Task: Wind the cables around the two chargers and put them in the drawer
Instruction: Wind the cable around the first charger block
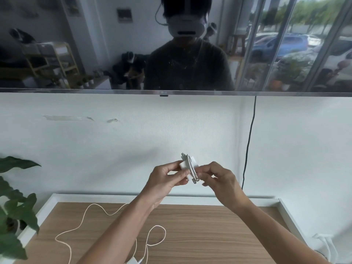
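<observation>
A wound charger (188, 168) sits between both hands, above the table (209, 235). A loose cable (83, 221) lies on the table's left part. A plant (17, 212) stands left of it.

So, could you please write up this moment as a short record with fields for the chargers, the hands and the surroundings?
held charger: white block lifted in front of the wall, cable already wrapped around it
left hand: pinches the block's left side
right hand: grips the wrapped side by the cable end
second charger: at the bottom edge, mostly cut off
loose cable: sprawls in loops across the wooden top
drawer: not in view
surroundings: television above, plant at left, black cord down the wall
</observation>
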Action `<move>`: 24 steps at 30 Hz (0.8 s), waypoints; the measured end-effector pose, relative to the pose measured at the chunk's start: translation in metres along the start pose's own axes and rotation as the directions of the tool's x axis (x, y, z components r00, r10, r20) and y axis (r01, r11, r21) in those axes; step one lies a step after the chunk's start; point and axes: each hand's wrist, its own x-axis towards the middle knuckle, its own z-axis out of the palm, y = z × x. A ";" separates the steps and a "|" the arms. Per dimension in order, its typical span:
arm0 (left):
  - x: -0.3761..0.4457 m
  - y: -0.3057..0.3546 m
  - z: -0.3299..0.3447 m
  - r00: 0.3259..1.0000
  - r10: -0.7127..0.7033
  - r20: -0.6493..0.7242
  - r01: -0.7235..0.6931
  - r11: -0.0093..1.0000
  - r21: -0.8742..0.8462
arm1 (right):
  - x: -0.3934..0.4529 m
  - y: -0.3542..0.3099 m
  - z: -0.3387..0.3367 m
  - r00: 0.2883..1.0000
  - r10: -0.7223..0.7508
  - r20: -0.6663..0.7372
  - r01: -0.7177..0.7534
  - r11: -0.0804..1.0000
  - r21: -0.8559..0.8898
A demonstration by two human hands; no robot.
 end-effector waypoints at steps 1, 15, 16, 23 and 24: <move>0.000 -0.001 0.000 1.000 -0.009 0.012 0.009 1.000 0.001 | -0.001 0.001 0.000 1.000 -0.021 0.003 0.021 1.000 -0.020; -0.010 -0.013 0.002 0.999 -0.032 0.003 0.031 0.999 0.038 | -0.016 0.004 -0.020 0.966 -0.141 0.216 0.174 0.975 -0.141; -0.012 -0.014 0.003 1.000 -0.021 0.015 0.020 0.997 0.070 | -0.018 0.005 -0.020 0.966 -0.143 0.213 0.172 0.978 -0.122; -0.019 -0.026 0.006 0.991 -0.028 0.130 0.007 0.988 0.155 | -0.029 0.017 -0.019 0.975 -0.110 0.195 0.126 0.989 -0.072; -0.020 -0.028 0.005 0.989 -0.036 0.147 0.011 0.986 0.168 | -0.031 0.019 -0.019 0.976 -0.097 0.194 0.111 0.992 -0.061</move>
